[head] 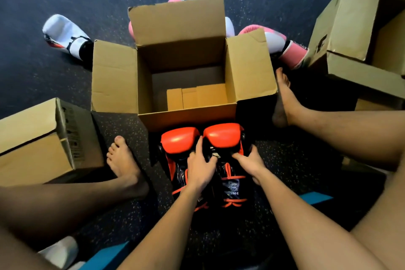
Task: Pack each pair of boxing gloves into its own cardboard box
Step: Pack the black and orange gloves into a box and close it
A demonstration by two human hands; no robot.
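A pair of red and black boxing gloves lies side by side on the floor just in front of an open cardboard box [186, 118]. My left hand [200, 167] grips the left red glove [178, 140] at its palm side. My right hand [249, 163] grips the right red glove [222, 138] the same way. The box stands upright with its flaps spread, and only its folded bottom flaps show inside. A white glove [63, 33] lies on the floor far left. Pink and white gloves [282, 44] lie behind the box, partly hidden by it.
A closed cardboard box [35, 140] lies on its side at the left, and more open boxes [355, 28] stand at the right. My bare feet [122, 160] and legs flank the red gloves. The floor is dark speckled rubber matting.
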